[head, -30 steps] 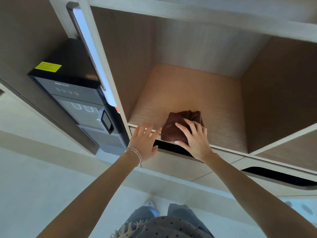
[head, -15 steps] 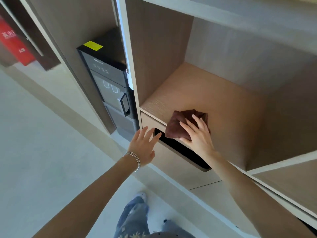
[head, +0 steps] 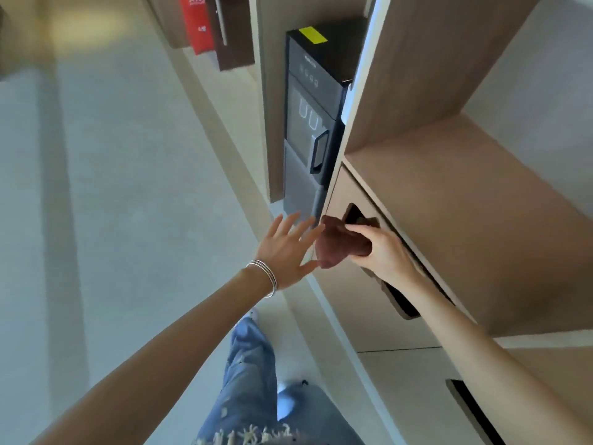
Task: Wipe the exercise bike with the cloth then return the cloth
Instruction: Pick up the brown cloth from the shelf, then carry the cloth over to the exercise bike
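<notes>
Right-hand grip [head: 382, 248] is clamping the dark brown bunched cloth [head: 340, 242], fingers curling over its top and thumb pressing from below. Cloth is hanging off the near-left side of that grip, out in front of the pale wooden drawer front [head: 362, 293] and just under the lip of the open wooden shelf compartment [head: 465, 200]; it is not resting on any surface. Its longer run is lying roughly up-and-down in the view, with a loose lobe drooping at the bottom toward the floor.

Left hand [head: 285, 248], with thin silver bangles [head: 264, 274] on the wrist, is spreading open and empty just left of the cloth, fingertips close to it or barely touching; contact is too blurred to call.

Exercise bike is not showing anywhere in view. A black tall appliance with a yellow label [head: 309, 123] is standing in the next bay, farther off to the left.

Judgement: the cloth is already in the right hand, so that hand is better placed to carry it; the left is near enough to take a share of the bundle or smooth it. What matters next is where the bike lies.
</notes>
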Demonstrator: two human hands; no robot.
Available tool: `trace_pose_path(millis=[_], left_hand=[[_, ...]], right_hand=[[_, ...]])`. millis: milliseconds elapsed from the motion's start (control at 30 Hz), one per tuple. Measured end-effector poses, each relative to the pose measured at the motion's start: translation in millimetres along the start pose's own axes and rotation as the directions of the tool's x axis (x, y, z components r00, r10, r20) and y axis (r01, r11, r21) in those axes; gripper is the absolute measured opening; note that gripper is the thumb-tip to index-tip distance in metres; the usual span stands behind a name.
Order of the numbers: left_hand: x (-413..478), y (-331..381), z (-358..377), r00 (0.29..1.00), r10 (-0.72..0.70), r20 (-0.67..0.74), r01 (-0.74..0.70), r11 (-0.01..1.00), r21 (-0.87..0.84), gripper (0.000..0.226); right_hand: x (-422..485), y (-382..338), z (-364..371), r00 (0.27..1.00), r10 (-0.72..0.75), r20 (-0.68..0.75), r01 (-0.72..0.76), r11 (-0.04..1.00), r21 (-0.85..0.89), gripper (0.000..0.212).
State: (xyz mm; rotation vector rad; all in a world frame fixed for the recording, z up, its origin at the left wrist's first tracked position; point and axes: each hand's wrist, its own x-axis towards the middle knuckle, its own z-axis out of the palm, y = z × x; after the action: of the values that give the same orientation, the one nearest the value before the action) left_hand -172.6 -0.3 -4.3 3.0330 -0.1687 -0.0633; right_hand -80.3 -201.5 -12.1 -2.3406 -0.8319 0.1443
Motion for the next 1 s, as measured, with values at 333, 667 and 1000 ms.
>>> trace_pose_path(millis=[333, 667, 1000], left_hand=[[-133.5, -57.8, 2.0, 0.931, -0.364, 0.003, 0.364, 0.931, -0.032, 0.067], [-343.9, -94.5, 26.1, 0.576, -0.817, 0.033, 0.817, 0.574, -0.051, 0.072], [-581.6, -108.7, 47.5, 0.174, -0.983, 0.056, 0.983, 0.17, -0.07, 0.072]], right_hand=[[0.4, -115.5, 83.8, 0.883, -0.216, 0.415, 0.07, 0.938, 0.339, 0.058], [-20.5, -254.6, 210.3, 0.656, -0.416, 0.63, 0.195, 0.899, 0.391, 0.047], [-88.4, -408.5, 317.3, 0.537, -0.508, 0.673, 0.307, 0.861, 0.405, 0.052]])
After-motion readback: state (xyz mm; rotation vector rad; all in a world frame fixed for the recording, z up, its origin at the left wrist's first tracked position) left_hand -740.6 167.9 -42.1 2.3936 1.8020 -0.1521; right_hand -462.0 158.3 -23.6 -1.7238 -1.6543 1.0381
